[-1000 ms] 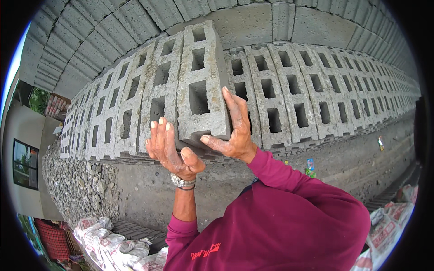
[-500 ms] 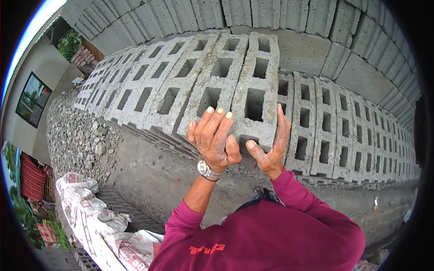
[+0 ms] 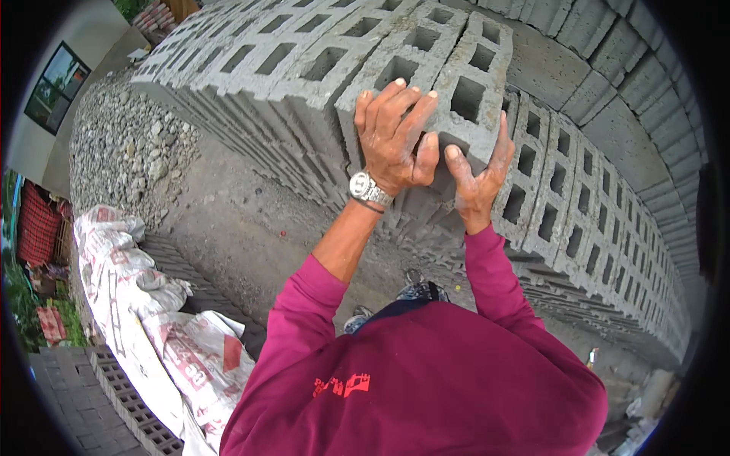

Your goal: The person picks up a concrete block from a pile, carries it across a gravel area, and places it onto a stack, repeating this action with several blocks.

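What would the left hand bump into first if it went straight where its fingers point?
Likely the grey block just ahead of the left hand, though whether they touch is hard to tell.

Your left hand [image 3: 395, 140] sits at the near side of a row of blocks [image 3: 298, 91], your right hand [image 3: 480, 181] by its end block [image 3: 477, 74], lower blocks [image 3: 537, 194] rightward, a wall [image 3: 616, 99] behind, gravel [image 3: 129, 144] and sacks [image 3: 163, 323] leftward.
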Motion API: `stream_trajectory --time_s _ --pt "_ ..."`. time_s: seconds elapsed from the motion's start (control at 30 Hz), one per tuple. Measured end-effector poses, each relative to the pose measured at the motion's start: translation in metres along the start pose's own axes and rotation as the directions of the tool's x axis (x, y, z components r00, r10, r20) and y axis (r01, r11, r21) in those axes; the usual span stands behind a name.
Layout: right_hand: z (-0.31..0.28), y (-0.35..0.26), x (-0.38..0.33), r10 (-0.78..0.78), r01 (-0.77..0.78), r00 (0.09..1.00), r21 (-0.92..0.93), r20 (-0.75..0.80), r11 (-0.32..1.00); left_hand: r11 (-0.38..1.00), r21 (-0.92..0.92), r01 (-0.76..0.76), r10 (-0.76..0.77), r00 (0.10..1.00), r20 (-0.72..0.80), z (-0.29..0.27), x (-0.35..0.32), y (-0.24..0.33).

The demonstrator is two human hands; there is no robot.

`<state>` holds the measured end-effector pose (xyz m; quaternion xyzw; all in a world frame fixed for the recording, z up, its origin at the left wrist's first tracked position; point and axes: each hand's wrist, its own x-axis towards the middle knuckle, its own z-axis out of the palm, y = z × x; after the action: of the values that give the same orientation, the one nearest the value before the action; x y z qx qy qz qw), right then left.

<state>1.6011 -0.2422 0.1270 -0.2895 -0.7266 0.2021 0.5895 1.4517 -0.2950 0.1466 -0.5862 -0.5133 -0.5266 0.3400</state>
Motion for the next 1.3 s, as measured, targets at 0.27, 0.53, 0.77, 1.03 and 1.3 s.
stream_trajectory --time_s 0.27,0.53,0.77,1.03,1.3 --pt "-0.055 -0.009 -0.019 0.117 -0.120 0.987 0.027 0.112 0.992 0.856 -0.092 0.508 -0.494 0.858 0.141 -0.089 -0.140 0.037" --pt "-0.039 -0.033 -0.148 0.554 -0.599 0.646 -0.101 0.524 0.794 0.062 0.420 0.905 -0.986 -0.009 0.164 -0.270 -0.405 0.059" --pt "0.082 -0.073 -0.219 0.306 -0.261 0.334 -0.224 0.892 0.939 -0.163 0.335 0.928 -0.986 -0.166 -0.019 -0.357 -0.414 0.047" --pt "0.245 -0.092 -0.228 0.181 -0.041 0.145 -0.177 0.973 0.983 -0.134 0.165 0.977 -0.990 -0.139 0.024 -0.384 -0.370 -0.056" --pt "0.498 -0.139 -0.234 0.087 0.056 -0.118 -0.081 0.989 0.995 -0.228 0.181 0.957 -0.973 -0.219 -0.069 -0.471 -0.358 -0.244"
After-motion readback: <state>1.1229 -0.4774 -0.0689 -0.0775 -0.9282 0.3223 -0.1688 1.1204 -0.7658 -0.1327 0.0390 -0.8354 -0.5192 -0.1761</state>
